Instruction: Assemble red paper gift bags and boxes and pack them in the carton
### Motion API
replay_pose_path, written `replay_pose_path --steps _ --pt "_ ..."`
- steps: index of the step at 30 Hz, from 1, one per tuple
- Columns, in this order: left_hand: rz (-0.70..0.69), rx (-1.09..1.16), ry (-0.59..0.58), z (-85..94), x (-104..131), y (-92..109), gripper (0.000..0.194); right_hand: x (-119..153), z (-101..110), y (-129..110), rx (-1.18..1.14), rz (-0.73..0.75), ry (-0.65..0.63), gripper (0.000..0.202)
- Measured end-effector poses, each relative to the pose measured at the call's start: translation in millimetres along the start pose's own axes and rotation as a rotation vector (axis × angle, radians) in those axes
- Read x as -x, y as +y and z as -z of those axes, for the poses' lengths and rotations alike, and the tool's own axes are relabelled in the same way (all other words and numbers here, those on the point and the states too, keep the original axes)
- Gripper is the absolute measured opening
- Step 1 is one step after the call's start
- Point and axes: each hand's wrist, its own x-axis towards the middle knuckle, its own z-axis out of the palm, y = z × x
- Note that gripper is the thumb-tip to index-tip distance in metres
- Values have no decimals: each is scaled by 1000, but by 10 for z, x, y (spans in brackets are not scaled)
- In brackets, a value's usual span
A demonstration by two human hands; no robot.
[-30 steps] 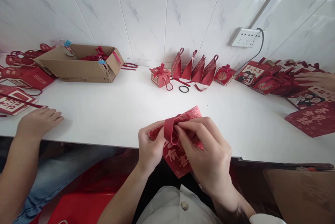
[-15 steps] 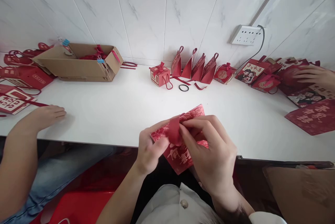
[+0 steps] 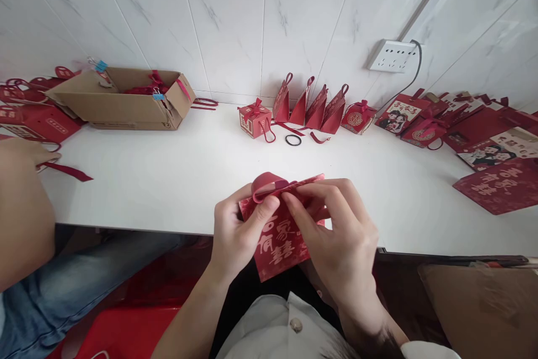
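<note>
Both my hands grip a red gift box (image 3: 275, 244) with pale printed characters, held over the table's front edge. My left hand (image 3: 237, 230) is closed on its upper left side, thumb in front. At the box's top, a red ribbon (image 3: 264, 182) curves up in a loop beside my left thumb. My right hand (image 3: 336, 224) pinches at the top edge right of that loop; whether the ribbon's end is between its fingertips is hidden.
Along the wall stand several red triangular boxes (image 3: 321, 112), a small cube box (image 3: 255, 119) and an open cardboard box (image 3: 126, 101). A black ring (image 3: 293, 140) lies before them. At left, another person's arm (image 3: 25, 202) reaches over red boxes. More boxes (image 3: 500, 185) lie at right.
The ribbon loop has swung up from the box's front to above its top edge, uncovering the characters. The left person's hand moved left; the hand at far right has left view.
</note>
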Motion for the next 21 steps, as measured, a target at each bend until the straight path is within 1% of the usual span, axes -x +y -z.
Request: replay_pose_path --steps 3,6,8,11,13,15,17,19,21 --pt "103 68 6 6 -24 58 34 24 15 20 33 132 0 2" --pt "147 80 11 14 -50 108 43 26 34 37 34 216 -16 2" --pt "142 64 -30 25 -64 139 38 12 48 48 25 218 -31 1" --pt "130 79 -132 45 -72 190 19 -9 65 60 27 202 -10 1" --pt "130 81 -153 51 -69 219 15 -10 70 64 31 208 10 1" --pt "138 50 -134 47 -64 234 13 -1 66 68 40 230 17 3" --pt "130 -8 -112 32 -59 234 15 14 54 76 46 254 17 6" --pt "86 -86 -88 5 -52 227 18 28 36 86 55 292 42 7" --pt "11 -177 -43 -31 -38 228 17 39 16 92 62 327 80 7"
